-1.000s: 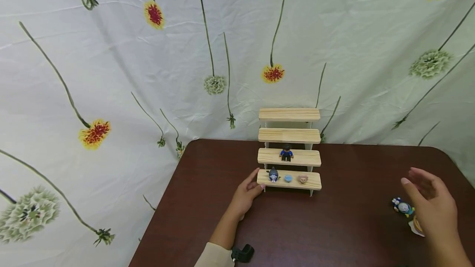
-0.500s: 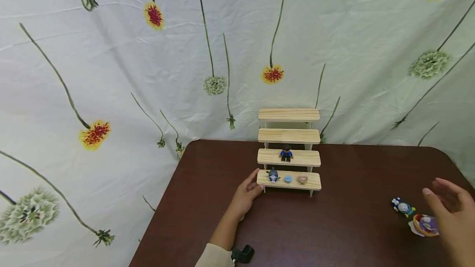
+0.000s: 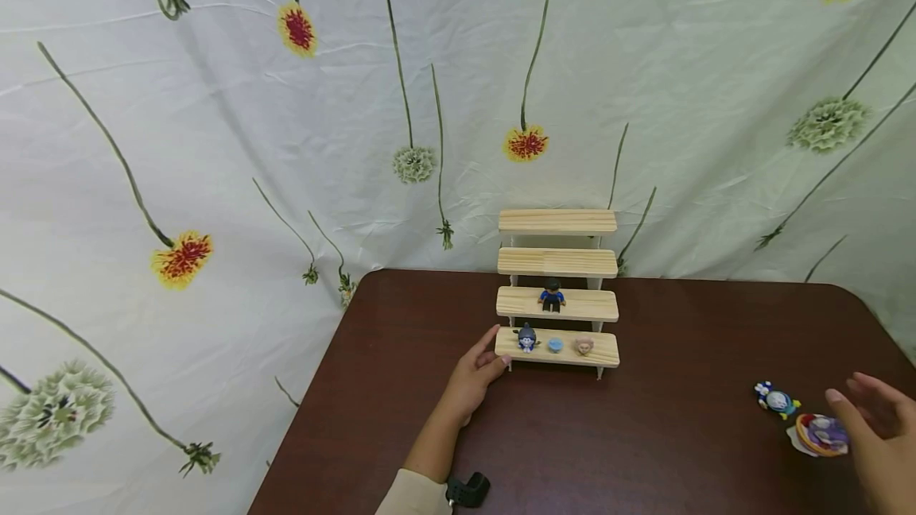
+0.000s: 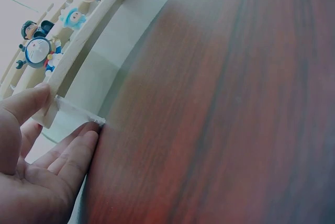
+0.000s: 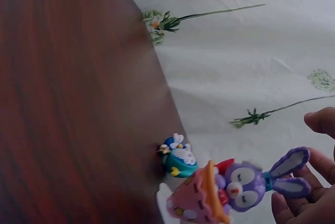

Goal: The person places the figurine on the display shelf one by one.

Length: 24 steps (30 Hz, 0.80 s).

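My left hand holds the left end of the lowest tier of a four-step wooden display shelf, thumb at its front edge. In the left wrist view, the other fingers touch the tier's end and its white leg. My right hand is at the right with thumb and fingers apart. Beside it on the table lies a purple rabbit figurine in a pink cup with an orange rim. In the right wrist view, its long ears overlap the fingertips. A small blue-and-teal figurine lies just beyond.
On the lowest tier stand a blue-and-white figurine, a light blue one and a brownish head-shaped one. A dark-haired figurine sits one tier higher. A flower-print cloth hangs behind the dark brown table.
My right hand has moved right and down across the table, uncovering the rabbit figurine in its cup. The left hand stays at the shelf.
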Available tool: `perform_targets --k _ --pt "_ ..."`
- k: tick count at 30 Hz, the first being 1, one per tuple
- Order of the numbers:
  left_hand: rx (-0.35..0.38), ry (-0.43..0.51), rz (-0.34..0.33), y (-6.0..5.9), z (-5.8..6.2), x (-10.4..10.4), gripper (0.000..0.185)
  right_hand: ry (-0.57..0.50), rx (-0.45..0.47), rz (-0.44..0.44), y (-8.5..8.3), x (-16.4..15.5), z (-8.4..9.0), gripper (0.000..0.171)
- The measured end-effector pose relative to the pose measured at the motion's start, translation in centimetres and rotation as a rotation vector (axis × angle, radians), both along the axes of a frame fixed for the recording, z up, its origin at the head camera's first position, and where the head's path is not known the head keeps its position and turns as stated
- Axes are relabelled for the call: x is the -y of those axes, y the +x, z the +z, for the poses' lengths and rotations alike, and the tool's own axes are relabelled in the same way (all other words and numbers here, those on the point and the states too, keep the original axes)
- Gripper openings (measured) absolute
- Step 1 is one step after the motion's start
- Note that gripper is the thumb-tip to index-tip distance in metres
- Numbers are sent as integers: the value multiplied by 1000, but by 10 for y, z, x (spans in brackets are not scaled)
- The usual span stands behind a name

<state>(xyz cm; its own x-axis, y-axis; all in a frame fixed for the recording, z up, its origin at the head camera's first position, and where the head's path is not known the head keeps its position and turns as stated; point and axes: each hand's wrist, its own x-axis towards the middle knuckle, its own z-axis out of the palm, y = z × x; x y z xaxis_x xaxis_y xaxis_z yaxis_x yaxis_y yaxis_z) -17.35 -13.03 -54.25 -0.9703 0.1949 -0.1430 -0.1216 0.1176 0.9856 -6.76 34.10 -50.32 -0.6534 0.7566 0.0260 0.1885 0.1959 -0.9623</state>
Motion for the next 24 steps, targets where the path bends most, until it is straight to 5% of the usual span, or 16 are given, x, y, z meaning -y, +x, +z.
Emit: perform_targets --k 6,9,13,19,24 --pt "-15 0 2 0 0 -1 66 -62 -20 8 5 -1 -8 48" --pt "-22 9 4 1 2 -1 66 -56 61 24 8 2 -7 57" --pt "-30 21 6 2 4 -1 66 -65 151 68 10 2 -7 74" --pt "-31 22 6 2 3 -1 66 -91 139 183 12 -7 -21 85" --pt "-31 18 4 1 2 -1 65 -48 342 268 12 -11 -34 84"
